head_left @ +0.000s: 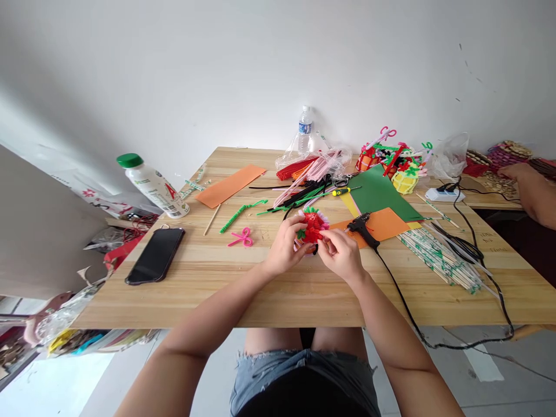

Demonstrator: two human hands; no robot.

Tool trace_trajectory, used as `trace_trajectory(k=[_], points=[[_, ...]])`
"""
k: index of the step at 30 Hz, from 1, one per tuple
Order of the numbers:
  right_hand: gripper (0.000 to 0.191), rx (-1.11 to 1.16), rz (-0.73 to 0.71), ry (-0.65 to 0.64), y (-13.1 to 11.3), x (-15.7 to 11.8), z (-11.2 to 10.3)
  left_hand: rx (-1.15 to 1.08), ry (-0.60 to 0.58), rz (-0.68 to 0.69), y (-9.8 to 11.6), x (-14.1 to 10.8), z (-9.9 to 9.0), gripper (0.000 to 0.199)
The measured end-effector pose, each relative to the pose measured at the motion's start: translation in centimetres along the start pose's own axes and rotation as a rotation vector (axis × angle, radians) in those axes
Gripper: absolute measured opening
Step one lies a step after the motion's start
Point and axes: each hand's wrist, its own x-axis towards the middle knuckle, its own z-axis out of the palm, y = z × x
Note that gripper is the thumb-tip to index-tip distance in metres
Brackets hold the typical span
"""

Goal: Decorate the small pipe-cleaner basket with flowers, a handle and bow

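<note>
Between my two hands is a small red pipe-cleaner craft with green and pink bits around its edge. My left hand is closed on its left side. The fingers of my right hand pinch at its right lower side; they partly cover it. Just right of my right hand lies a black glue gun on an orange sheet. A pink looped pipe cleaner and a green coiled pipe cleaner rest on the wooden table to the left.
A phone and a white bottle stand left. Behind lie pipe-cleaner bundles, a screwdriver, a green sheet and finished-looking crafts. Wrapped sticks, a cable and a power strip are right. Another person's arm reaches in.
</note>
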Motion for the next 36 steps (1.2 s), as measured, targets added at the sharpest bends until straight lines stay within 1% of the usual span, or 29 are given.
trace_trajectory(k=[6, 9, 12, 17, 23, 30, 36], points=[[0.005, -0.004, -0.032, -0.002, 0.6, 0.1, -0.8, -0.007, -0.002, -0.009, -0.1, 0.0, 0.0, 0.044], [0.006, 0.008, -0.072, -0.024, 0.9, 0.1, -1.0, -0.009, 0.000, 0.000, -0.1, 0.0, 0.0, 0.044], [0.010, 0.027, -0.075, -0.022, 0.9, 0.1, -0.8, -0.010, 0.007, 0.017, -0.1, 0.0, 0.0, 0.045], [0.014, 0.060, 0.006, -0.006, 0.5, 0.2, 0.1, -0.018, -0.019, 0.023, 0.0, 0.1, -0.2, 0.044], [0.012, 0.174, 0.110, 0.056, 0.5, -0.1, 0.6, -0.018, -0.027, 0.026, 0.0, 0.3, -0.4, 0.045], [0.013, 0.277, 0.242, 0.005, 0.6, -0.1, 0.2, -0.015, -0.070, 0.030, -0.1, 0.2, -0.7, 0.048], [0.012, 0.328, 0.258, -0.015, 0.6, -0.1, 0.3, 0.057, -0.143, 0.088, -0.3, 0.2, -0.8, 0.053]])
